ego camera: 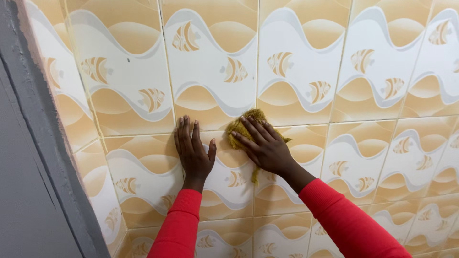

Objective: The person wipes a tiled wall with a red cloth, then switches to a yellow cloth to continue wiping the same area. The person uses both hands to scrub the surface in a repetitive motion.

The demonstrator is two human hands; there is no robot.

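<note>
cloth (246,125): mustard-yellow, nubbly, crumpled, a strand hanging below the palm | wall tiles (296,86): glossy, cream and tan waves with striped fish, thin grout lines | right hand (263,145): fingers spread, pressed flat over cloth against the wall | left hand (192,153): open flat on tile, holding nothing, just beside cloth | sleeves (178,224): red | door frame (43,143): grey

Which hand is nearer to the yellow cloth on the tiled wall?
Right. The right hand presses flat on the yellow cloth, covering most of it. The left hand lies flat on the tiled wall beside it, apart from the cloth.
</note>
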